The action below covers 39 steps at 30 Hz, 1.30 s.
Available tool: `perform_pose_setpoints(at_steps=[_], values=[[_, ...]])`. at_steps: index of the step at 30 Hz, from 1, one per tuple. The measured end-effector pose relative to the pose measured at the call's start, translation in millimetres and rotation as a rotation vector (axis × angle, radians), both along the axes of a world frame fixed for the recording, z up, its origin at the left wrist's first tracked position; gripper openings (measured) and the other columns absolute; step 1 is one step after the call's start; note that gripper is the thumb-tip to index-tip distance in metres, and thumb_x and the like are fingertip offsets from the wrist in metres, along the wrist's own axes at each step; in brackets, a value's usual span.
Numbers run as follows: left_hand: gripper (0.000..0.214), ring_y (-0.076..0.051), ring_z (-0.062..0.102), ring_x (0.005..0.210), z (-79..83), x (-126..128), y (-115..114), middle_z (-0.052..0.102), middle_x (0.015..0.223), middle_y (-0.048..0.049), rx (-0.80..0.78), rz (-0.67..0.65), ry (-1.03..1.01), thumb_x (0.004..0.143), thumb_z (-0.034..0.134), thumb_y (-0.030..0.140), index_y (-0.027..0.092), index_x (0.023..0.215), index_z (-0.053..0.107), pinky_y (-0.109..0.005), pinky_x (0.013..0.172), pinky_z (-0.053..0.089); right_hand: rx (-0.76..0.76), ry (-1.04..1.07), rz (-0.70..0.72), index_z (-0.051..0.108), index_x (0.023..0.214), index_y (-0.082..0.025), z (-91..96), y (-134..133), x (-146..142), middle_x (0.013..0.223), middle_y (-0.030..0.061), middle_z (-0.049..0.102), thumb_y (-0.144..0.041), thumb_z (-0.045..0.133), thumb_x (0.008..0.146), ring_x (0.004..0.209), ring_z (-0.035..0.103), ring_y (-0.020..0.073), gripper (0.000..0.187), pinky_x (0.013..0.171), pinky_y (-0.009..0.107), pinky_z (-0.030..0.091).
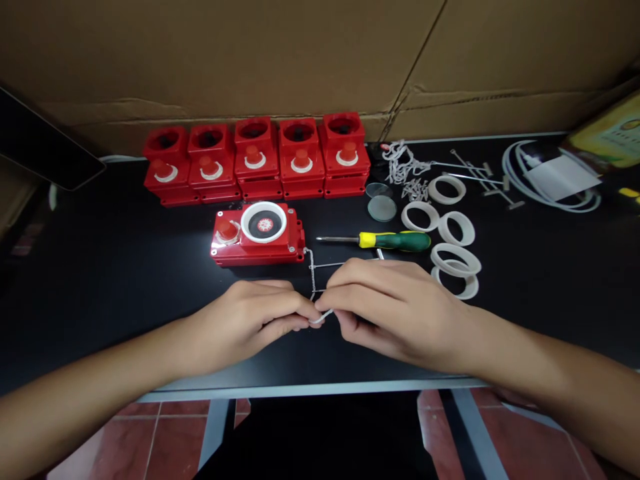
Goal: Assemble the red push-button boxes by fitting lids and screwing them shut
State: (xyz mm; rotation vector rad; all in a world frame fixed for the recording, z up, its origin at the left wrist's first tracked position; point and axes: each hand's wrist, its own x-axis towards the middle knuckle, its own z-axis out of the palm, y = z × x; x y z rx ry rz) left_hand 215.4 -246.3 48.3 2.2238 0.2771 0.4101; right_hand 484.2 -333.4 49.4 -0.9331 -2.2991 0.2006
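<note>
Between both hands, near the front of the black table, runs a thin white cord point(321, 318). My left hand point(253, 323) pinches the cord with thumb and forefinger. Close on its right, my right hand point(390, 310) pinches the same cord, its fingertips partly hidden. The cord leads up to the right end of a red box point(257, 257), which lies flat with a red button and a white ring on its face. A thin metal rod point(337, 264) touches the cord and runs behind my right hand. Just behind that hand lies a green and yellow screwdriver point(400, 241).
Several red boxes point(301, 160) stand in a row at the back. To the right lie white rings point(447, 190), glass discs point(381, 208), screws point(416, 190), a heap of white cords point(400, 160), metal T-rods point(487, 177) and a coiled cable point(520, 190). Cardboard point(250, 53) rises behind.
</note>
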Motion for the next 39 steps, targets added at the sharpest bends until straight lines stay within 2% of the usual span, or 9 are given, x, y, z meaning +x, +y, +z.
perform_pose_setpoints(at_steps=[5,13,18,24,28,34,39], values=[[0.014,-0.015,0.085,0.088,0.6,1,0,0.088,0.105,-0.002,-0.015,0.029,0.0,0.114,0.074,0.012,0.021,0.118,0.083,-0.021,0.083,0.066,0.029,-0.111,-0.031,0.076,0.105,-0.019,2.0,0,2,0.103,0.0054,0.079,-0.009,0.058,0.111,0.079,0.07,0.0166,0.021,0.075,0.031,0.059],[0.016,-0.015,0.086,0.093,-0.1,2,2,0.089,0.106,-0.0015,0.008,0.034,-0.018,0.112,0.075,0.009,0.021,0.12,0.083,-0.02,0.088,0.067,0.052,-0.178,-0.089,0.069,0.095,-0.02,-0.1,2,-2,0.099,0.0071,0.073,-0.005,0.052,0.099,0.074,0.062,0.0184,0.023,0.067,0.033,0.053],[0.016,-0.015,0.087,0.096,-1.6,1,1,0.089,0.108,-0.002,-0.003,0.038,-0.012,0.113,0.074,0.01,0.021,0.122,0.082,-0.021,0.091,0.068,0.036,-0.174,-0.1,0.066,0.095,-0.021,0.8,4,-1,0.097,0.0067,0.072,-0.005,0.052,0.098,0.074,0.06,0.0191,0.021,0.068,0.033,0.052],[0.022,-0.014,0.09,0.1,-8.2,-3,-1,0.091,0.113,-0.0016,-0.106,0.069,-0.02,0.115,0.072,0.013,0.021,0.136,0.072,-0.021,0.096,0.07,0.06,-0.161,-0.117,0.067,0.093,-0.021,0.9,5,0,0.093,0.0062,0.071,-0.004,0.054,0.096,0.073,0.06,0.0196,0.021,0.066,0.034,0.052],[0.02,-0.016,0.089,0.1,-5.4,-1,0,0.091,0.112,-0.0033,-0.044,0.058,-0.011,0.115,0.072,0.014,0.022,0.133,0.078,-0.024,0.096,0.071,0.056,-0.139,-0.111,0.065,0.096,-0.021,1.5,4,1,0.096,0.0059,0.071,-0.005,0.055,0.098,0.075,0.061,0.0191,0.02,0.068,0.033,0.052],[0.018,-0.017,0.085,0.092,2.4,0,1,0.089,0.107,-0.0043,0.034,0.018,0.016,0.117,0.068,0.013,0.021,0.124,0.083,-0.024,0.084,0.067,-0.194,0.01,0.023,0.059,0.098,-0.023,7.2,1,3,0.102,0.004,0.067,-0.003,0.052,0.098,0.078,0.059,0.0139,0.022,0.067,0.027,0.049],[0.018,-0.015,0.082,0.087,1.0,-1,1,0.084,0.101,-0.0031,0.057,0.012,0.033,0.116,0.066,0.01,0.019,0.119,0.082,-0.021,0.081,0.062,-0.312,0.064,0.056,0.057,0.097,-0.023,7.3,0,2,0.106,0.0043,0.065,-0.001,0.052,0.097,0.08,0.059,0.0138,0.023,0.069,0.029,0.049]])
